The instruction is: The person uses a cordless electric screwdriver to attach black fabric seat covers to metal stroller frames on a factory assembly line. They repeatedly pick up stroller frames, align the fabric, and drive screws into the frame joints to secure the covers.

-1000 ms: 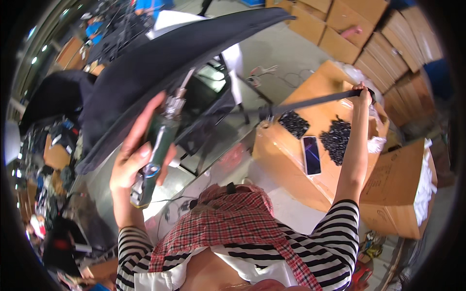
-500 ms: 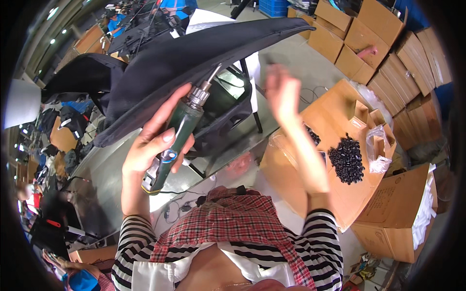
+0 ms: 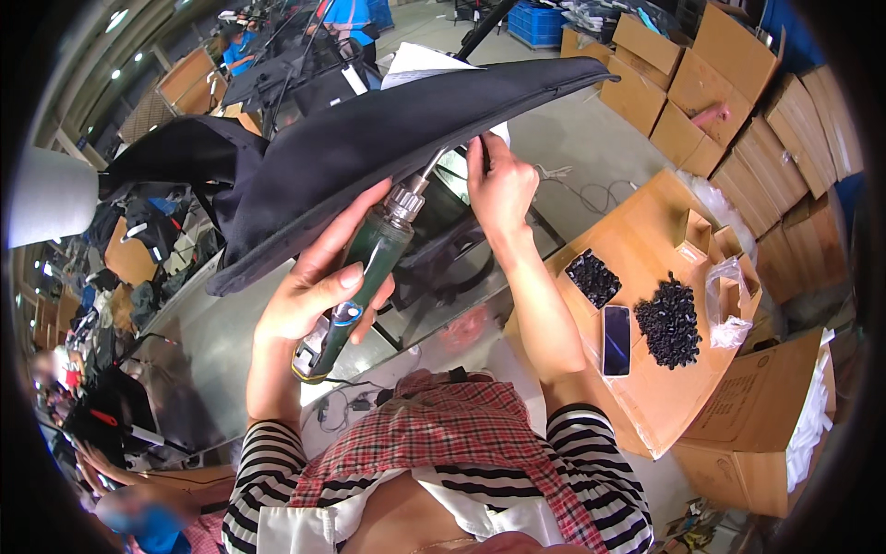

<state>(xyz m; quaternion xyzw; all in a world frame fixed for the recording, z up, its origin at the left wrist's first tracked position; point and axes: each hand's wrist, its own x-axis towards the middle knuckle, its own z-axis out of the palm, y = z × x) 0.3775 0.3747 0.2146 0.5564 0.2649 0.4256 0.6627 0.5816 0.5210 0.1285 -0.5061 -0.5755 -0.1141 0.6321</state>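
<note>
My left hand [image 3: 314,286] is wrapped round a dark green electric screwdriver [image 3: 374,254], its silver tip slanting up to the underside of a large black fabric-covered piece [image 3: 369,125]. That piece lies across the bench in front of me, long and curved, with a pointed end at the right. My right hand [image 3: 501,185] is closed with thumb and fingers together at the lower edge of the black piece, right of the screwdriver tip. Whatever its fingertips hold is too small or hidden to name.
On the cardboard-topped surface to my right lie a heap of small black parts [image 3: 666,323], a tray of black parts [image 3: 592,279] and a phone [image 3: 616,340]. Open cardboard boxes [image 3: 715,83] stand beyond. A white roll [image 3: 55,198] is at the left; cables [image 3: 346,406] hang below.
My right hand has moved left from above the cardboard surface up to the black piece's edge, its fingers now pinched. My left hand still holds the screwdriver. The view has shifted slightly.
</note>
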